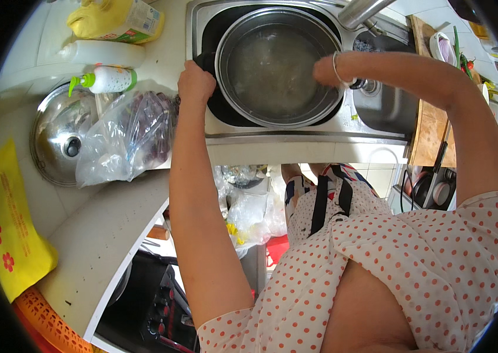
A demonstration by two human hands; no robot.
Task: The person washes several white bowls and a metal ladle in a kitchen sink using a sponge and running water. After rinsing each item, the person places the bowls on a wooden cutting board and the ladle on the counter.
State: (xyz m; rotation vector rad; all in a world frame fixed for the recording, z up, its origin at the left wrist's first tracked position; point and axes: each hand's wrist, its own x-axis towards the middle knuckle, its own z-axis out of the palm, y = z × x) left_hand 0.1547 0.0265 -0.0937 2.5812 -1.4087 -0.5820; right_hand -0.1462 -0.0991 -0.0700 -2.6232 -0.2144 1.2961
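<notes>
A large round metal pot [275, 70] holding cloudy water sits in the left basin of the stainless steel sink [249, 137]. At the pot's left side, my left hand [196, 84] is closed on its dark handle [206, 63]. My right hand [329, 73], with a bangle at the wrist, is over the right part of the pot near its rim; its fingers are partly hidden, and whether it grips the rim or the other handle cannot be told. A metal faucet [361, 13] stands behind the right hand.
Left of the sink lie a pump bottle [112, 80], a white bottle [103, 52], a yellow jug [121, 20], a clear plastic bag [121, 141] of dark produce and a metal lid [54, 132]. A wooden cutting board [430, 132] lies at the right, beside the second basin [390, 108].
</notes>
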